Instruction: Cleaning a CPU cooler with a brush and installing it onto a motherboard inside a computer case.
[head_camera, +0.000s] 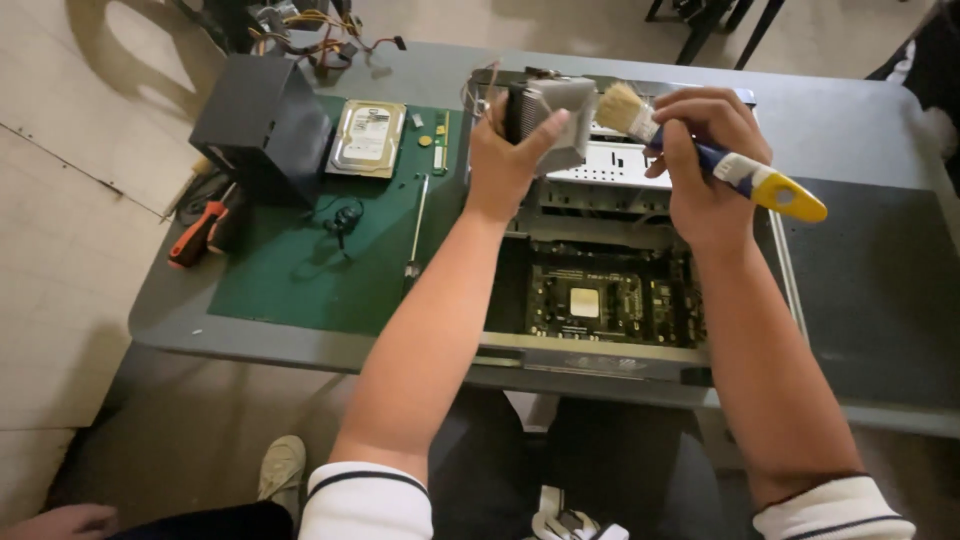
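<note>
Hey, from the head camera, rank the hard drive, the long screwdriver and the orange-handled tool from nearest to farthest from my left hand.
Measured from the left hand:
1. Long screwdriver, just to its left on the green mat.
2. Hard drive, further left, at the mat's far edge.
3. Orange-handled tool, off the mat by the table's left edge.
</note>
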